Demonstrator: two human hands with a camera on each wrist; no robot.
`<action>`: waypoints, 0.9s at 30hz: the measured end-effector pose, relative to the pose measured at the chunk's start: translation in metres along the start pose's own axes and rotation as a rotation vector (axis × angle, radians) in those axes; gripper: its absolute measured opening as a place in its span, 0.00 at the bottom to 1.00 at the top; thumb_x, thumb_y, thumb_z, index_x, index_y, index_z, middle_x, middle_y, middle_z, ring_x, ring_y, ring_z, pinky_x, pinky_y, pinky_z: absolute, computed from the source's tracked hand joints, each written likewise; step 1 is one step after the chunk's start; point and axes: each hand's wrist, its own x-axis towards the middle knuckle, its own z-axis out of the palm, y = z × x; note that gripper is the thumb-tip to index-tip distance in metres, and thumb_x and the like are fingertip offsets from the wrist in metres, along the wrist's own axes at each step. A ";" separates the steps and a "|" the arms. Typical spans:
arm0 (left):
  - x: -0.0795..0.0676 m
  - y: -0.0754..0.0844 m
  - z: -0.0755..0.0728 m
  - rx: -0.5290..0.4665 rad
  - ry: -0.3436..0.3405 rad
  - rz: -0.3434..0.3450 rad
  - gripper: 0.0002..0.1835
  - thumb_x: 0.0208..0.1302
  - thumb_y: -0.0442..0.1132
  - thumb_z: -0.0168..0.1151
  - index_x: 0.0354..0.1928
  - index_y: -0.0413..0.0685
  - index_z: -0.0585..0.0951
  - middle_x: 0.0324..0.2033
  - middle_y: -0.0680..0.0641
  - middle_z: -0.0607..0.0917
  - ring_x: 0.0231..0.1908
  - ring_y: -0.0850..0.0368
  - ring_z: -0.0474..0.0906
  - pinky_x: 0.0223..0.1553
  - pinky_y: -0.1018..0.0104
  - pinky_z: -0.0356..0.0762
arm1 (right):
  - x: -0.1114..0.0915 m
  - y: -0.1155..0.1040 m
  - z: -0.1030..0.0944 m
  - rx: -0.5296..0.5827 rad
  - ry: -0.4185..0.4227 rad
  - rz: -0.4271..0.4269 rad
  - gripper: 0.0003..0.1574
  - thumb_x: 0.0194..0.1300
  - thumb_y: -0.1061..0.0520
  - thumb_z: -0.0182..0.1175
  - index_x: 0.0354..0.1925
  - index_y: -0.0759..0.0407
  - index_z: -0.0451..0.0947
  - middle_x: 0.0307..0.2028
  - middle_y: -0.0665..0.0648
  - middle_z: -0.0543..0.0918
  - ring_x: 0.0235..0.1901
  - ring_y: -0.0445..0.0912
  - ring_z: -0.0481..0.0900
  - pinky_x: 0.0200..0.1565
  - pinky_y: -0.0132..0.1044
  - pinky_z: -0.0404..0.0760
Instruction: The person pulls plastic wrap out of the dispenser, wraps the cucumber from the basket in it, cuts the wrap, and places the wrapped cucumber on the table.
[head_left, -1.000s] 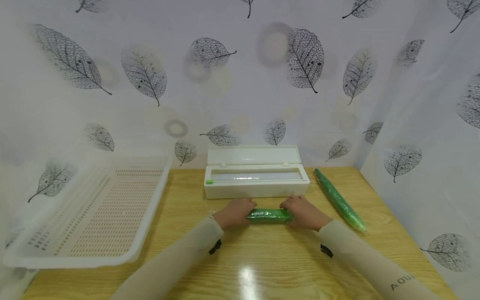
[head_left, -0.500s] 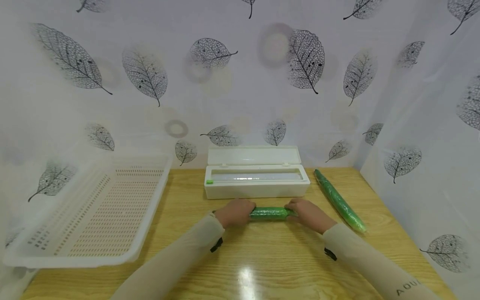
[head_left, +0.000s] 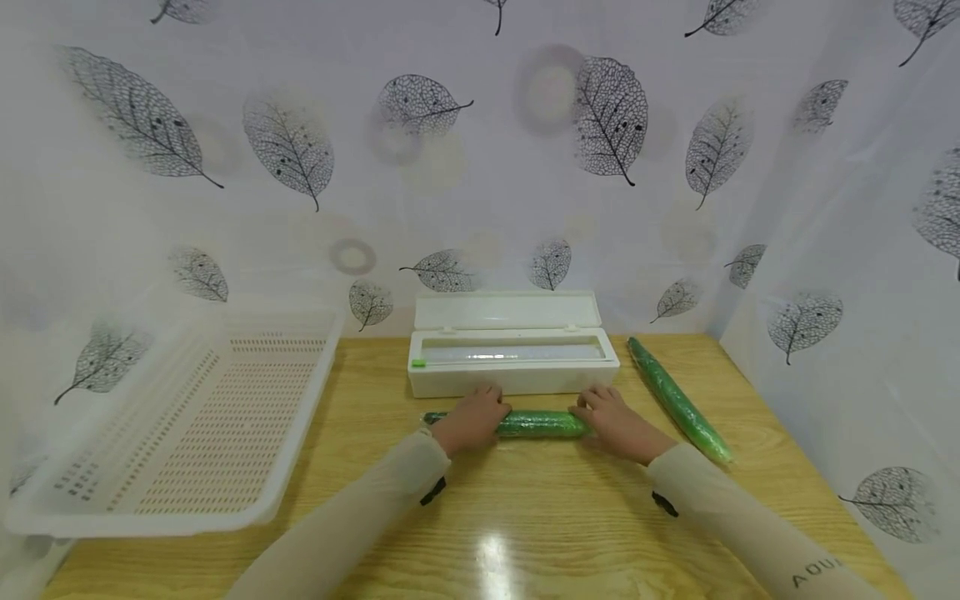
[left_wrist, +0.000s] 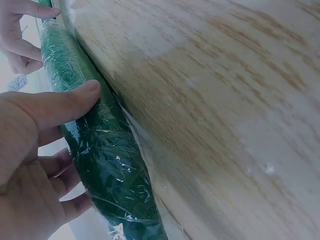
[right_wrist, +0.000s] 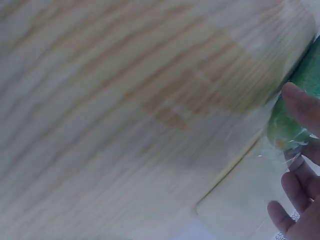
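A cucumber [head_left: 542, 424] in clear plastic film lies crosswise on the wooden table, its dark end showing left of my left hand [head_left: 474, 421]. That hand holds it near the middle; in the left wrist view the thumb [left_wrist: 82, 102] lies on one side and the fingers bend behind it. My right hand [head_left: 615, 425] pinches its paler right end. In the right wrist view loose film [right_wrist: 296, 156] hangs from this tip, between thumb and forefinger. Just behind stands a white cling film dispenser [head_left: 513, 382] with its lid up and a roll inside.
Another film-wrapped cucumber [head_left: 678, 400] lies slanted on the right of the table [head_left: 555, 533]. At the left stands a white perforated plastic basket [head_left: 281, 467]. A leaf-patterned curtain [head_left: 480, 192] hangs close behind the dispenser and along the right side.
My left hand has shifted its hold, and the cucumber's left end now shows. The right hand has moved slightly right at its tip, its fingers lifting since half a second ago.
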 end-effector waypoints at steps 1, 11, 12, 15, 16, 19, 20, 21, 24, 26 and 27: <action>0.000 0.000 -0.001 -0.006 -0.006 -0.005 0.20 0.58 0.44 0.66 0.53 0.48 0.78 0.47 0.48 0.76 0.50 0.55 0.70 0.56 0.63 0.72 | 0.000 0.001 0.001 0.001 0.005 -0.005 0.27 0.49 0.55 0.71 0.48 0.65 0.79 0.41 0.57 0.76 0.44 0.51 0.70 0.48 0.47 0.71; 0.001 0.004 -0.008 0.018 0.027 0.000 0.19 0.56 0.36 0.66 0.51 0.45 0.76 0.39 0.49 0.82 0.40 0.56 0.78 0.48 0.64 0.78 | 0.003 0.003 -0.005 0.186 -0.063 0.075 0.21 0.52 0.65 0.67 0.47 0.68 0.77 0.41 0.60 0.80 0.40 0.51 0.81 0.42 0.40 0.82; 0.002 0.004 -0.008 0.011 0.031 0.001 0.20 0.56 0.34 0.66 0.51 0.44 0.74 0.38 0.49 0.83 0.39 0.56 0.78 0.47 0.64 0.78 | 0.003 0.003 -0.007 0.202 -0.069 0.086 0.21 0.51 0.64 0.67 0.46 0.68 0.77 0.41 0.60 0.80 0.40 0.51 0.81 0.43 0.40 0.82; 0.001 0.005 -0.008 0.004 0.044 0.007 0.20 0.55 0.32 0.65 0.50 0.45 0.71 0.31 0.49 0.82 0.32 0.57 0.78 0.43 0.63 0.79 | 0.003 0.002 -0.009 0.217 -0.086 0.104 0.22 0.51 0.63 0.68 0.45 0.67 0.77 0.42 0.60 0.81 0.41 0.51 0.81 0.43 0.40 0.82; 0.001 0.005 -0.008 0.015 0.048 0.011 0.19 0.55 0.32 0.65 0.49 0.45 0.71 0.29 0.49 0.82 0.31 0.57 0.78 0.42 0.63 0.79 | 0.004 0.002 -0.009 0.215 -0.091 0.109 0.22 0.51 0.63 0.68 0.46 0.68 0.77 0.42 0.60 0.81 0.41 0.51 0.81 0.43 0.40 0.82; 0.001 0.007 -0.009 0.037 0.056 0.012 0.19 0.55 0.30 0.64 0.48 0.45 0.71 0.27 0.50 0.82 0.29 0.57 0.78 0.41 0.62 0.79 | 0.005 0.002 -0.009 0.243 -0.105 0.143 0.25 0.51 0.64 0.68 0.48 0.69 0.75 0.42 0.60 0.82 0.42 0.51 0.81 0.44 0.41 0.82; 0.001 0.007 -0.009 0.037 0.051 0.009 0.19 0.55 0.30 0.63 0.49 0.45 0.71 0.28 0.50 0.82 0.30 0.57 0.78 0.42 0.62 0.79 | 0.005 0.003 -0.009 0.255 -0.108 0.155 0.25 0.52 0.64 0.68 0.49 0.69 0.75 0.42 0.60 0.82 0.42 0.52 0.82 0.44 0.41 0.82; 0.001 0.007 -0.010 0.024 0.039 0.002 0.18 0.56 0.30 0.63 0.49 0.45 0.72 0.29 0.50 0.83 0.31 0.57 0.78 0.43 0.62 0.79 | 0.006 0.003 -0.009 0.269 -0.111 0.165 0.25 0.52 0.64 0.67 0.49 0.68 0.74 0.42 0.60 0.82 0.42 0.51 0.82 0.45 0.42 0.82; 0.002 0.006 -0.011 -0.027 -0.010 -0.007 0.13 0.60 0.30 0.61 0.46 0.46 0.74 0.32 0.50 0.83 0.32 0.58 0.78 0.41 0.65 0.79 | 0.006 0.004 -0.010 0.317 -0.126 0.191 0.21 0.53 0.65 0.66 0.47 0.66 0.75 0.40 0.59 0.83 0.41 0.50 0.82 0.44 0.42 0.82; 0.002 0.007 -0.012 -0.060 -0.048 -0.011 0.09 0.63 0.31 0.58 0.44 0.46 0.76 0.34 0.50 0.83 0.34 0.59 0.79 0.38 0.67 0.79 | 0.006 0.006 -0.011 0.333 -0.141 0.199 0.18 0.53 0.64 0.66 0.44 0.64 0.76 0.39 0.57 0.83 0.41 0.49 0.82 0.44 0.41 0.82; 0.003 0.007 -0.012 -0.062 -0.060 -0.012 0.07 0.64 0.32 0.57 0.43 0.47 0.77 0.35 0.50 0.83 0.35 0.59 0.79 0.38 0.67 0.79 | 0.006 0.006 -0.011 0.341 -0.151 0.201 0.17 0.54 0.64 0.66 0.43 0.62 0.76 0.39 0.57 0.83 0.40 0.49 0.82 0.43 0.41 0.82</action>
